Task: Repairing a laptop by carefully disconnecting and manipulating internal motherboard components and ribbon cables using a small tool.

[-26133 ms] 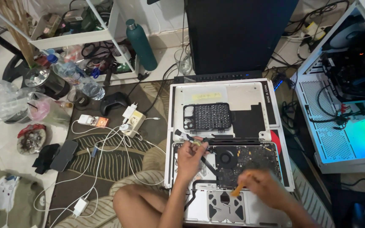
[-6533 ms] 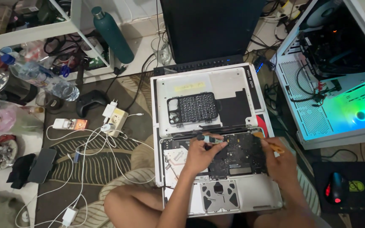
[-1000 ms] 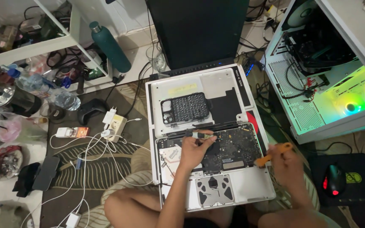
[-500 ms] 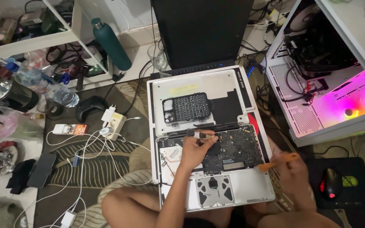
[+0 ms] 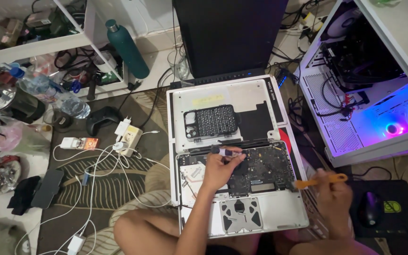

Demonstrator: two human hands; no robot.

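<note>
While the left hand (image 5: 220,167) pinches a small silvery tool (image 5: 227,152) over the opened laptop (image 5: 242,189), fingers closed round it, the tool's long axis runs roughly parallel to the laptop's rear edge, its tip pointing toward the laptop's right side.

Right hand (image 5: 334,196) just off the laptop's right edge, curled shut around an orange-handled tool (image 5: 319,179). Handle lies near level, long axis across the laptop's width, working end reaching in over the right rim of the casing.

Laptop: silver metal shell, rectangular, bottom cover off. Dark circuit board (image 5: 260,167) fills the middle, flat and studded; pale trackpad underside (image 5: 241,215) nearer the person's knees. Removed cover panel (image 5: 223,104) lies just behind the laptop, smooth pale metal, with a black gridded bit case (image 5: 212,121) resting on it.

Room: tight to the laptop's right, where a white desktop case (image 5: 350,118) with blue-lit fans stands near; a black mouse (image 5: 369,208) on a dark pad sits beyond the right hand. Left of the laptop, patterned rug (image 5: 105,184) crossed by white cables (image 5: 100,160) and a power strip (image 5: 127,138). Behind the laptop, a tall black panel (image 5: 230,35) and a green bottle (image 5: 127,47).
</note>
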